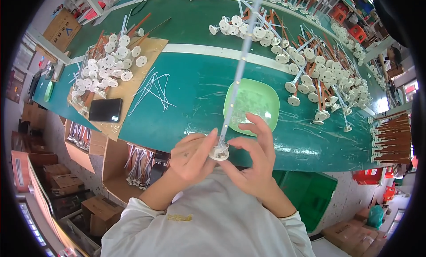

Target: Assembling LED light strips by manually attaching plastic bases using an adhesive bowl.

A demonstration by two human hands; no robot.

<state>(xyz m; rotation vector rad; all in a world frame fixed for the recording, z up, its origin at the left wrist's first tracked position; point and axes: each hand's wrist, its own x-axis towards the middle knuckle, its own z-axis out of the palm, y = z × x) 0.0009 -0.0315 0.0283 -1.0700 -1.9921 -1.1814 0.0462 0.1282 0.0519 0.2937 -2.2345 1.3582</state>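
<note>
A long, narrow pale strip (241,66) with small yellowish dots rises from a round white cap (219,153) close to my body, above the table's near edge. My left hand (191,156) is closed on the cap's left side, its index finger alongside the foot of the strip. My right hand (254,161) pinches the cap's right side between thumb and index finger, with the other fingers raised and curled. Just beyond my right fingers sits a light green square tray (274,107) holding small clear pieces, too small to name.
Heaps of similar white-capped strips lie at the left (108,66) on cardboard and at the right (328,75). A black phone (105,110) and thin white wires (153,92) lie left of centre. Below the table stand an open cardboard box (116,168) and a green bin (306,195).
</note>
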